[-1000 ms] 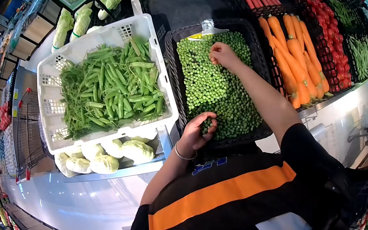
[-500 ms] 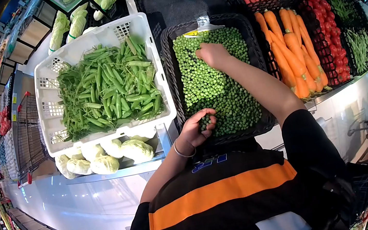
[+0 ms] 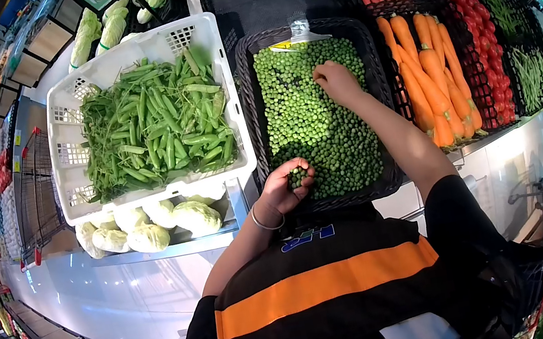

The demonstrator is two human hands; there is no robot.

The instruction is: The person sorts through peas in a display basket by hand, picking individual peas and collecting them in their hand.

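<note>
Loose green peas (image 3: 320, 135) fill a dark woven basket (image 3: 385, 102), with a few darker ones among them. My left hand (image 3: 282, 189) is cupped over the basket's near left corner, fingers curled round a small heap of peas (image 3: 297, 177). Above the peas, right of centre, my right hand (image 3: 342, 81) has thumb and fingers pinched together; whatever is between the fingertips is too small to make out. A patch of dark basket bottom shows just left of those fingertips. At the basket's far edge sits a clear plastic piece (image 3: 301, 35) with a yellow label.
To the left stands a white crate (image 3: 238, 103) of pea pods (image 3: 161, 120), above pale cabbages (image 3: 149, 238). Carrots (image 3: 436, 79), red tomatoes (image 3: 481, 38) and green beans (image 3: 531, 69) lie in black bins on the right. A shopping cart (image 3: 35, 189) is at far left.
My right hand has moved right and slightly nearer, away from the basket's left part. My left hand has shifted slightly left and turned, so the peas in its palm show more clearly.
</note>
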